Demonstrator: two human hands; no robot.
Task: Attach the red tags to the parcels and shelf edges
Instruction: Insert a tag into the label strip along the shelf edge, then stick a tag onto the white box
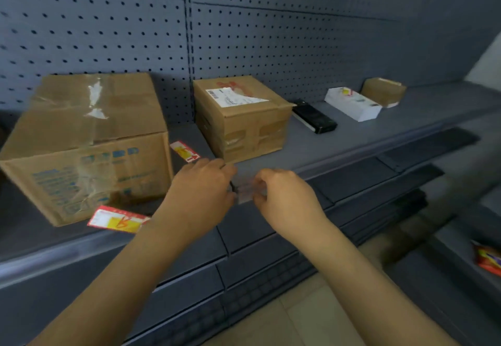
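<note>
While our left hand [206, 185] and right hand [279, 194] curl toward each other at the grey metal shelf edge [339, 164], they pinch a small blurred, clear-looking piece [245, 190] between them; we cannot tell what it is. Just left of the grip lie two red-and-yellow paper tags [185, 151] [118, 219], writing unreadable. Beyond sit three brown cardboard parcels [81, 139] [241, 118] [383, 91], one white box [352, 103] and one black device [314, 118]. Blue print on the biggest is illegible.
</note>
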